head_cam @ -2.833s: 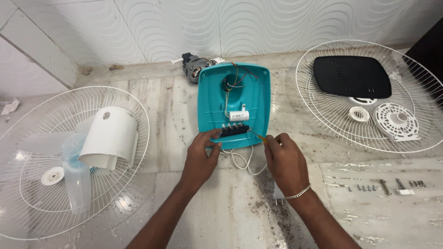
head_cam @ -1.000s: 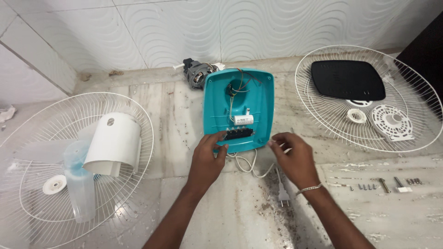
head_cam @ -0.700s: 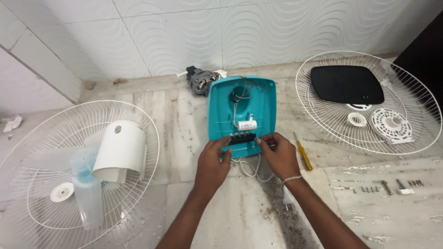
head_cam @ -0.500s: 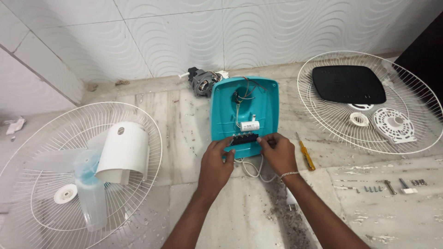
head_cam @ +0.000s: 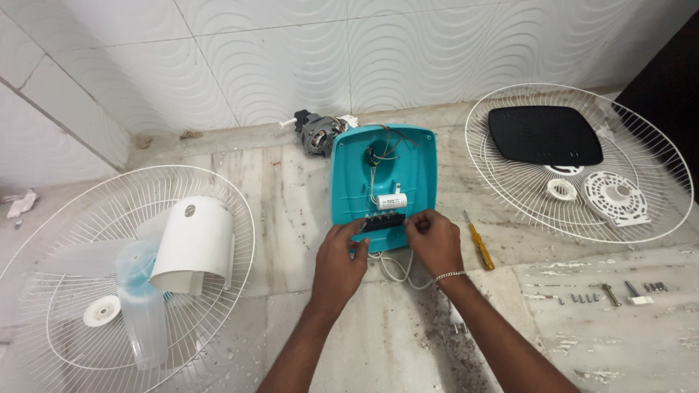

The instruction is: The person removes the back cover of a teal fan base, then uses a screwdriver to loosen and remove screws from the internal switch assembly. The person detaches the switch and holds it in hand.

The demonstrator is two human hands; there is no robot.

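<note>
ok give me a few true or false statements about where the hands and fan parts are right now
1. Both hands are at the black switch block on the teal fan base cover. True: the left hand and right hand flank it.
2. The right hand holds the yellow screwdriver. False: it lies on the floor beside that hand.
3. The black panel rests in the right fan grille. True.
4. The motor sits inside the left fan grille. False: it lies by the wall, behind the teal cover.
5. Loose screws lie on the floor at right. True.
</note>
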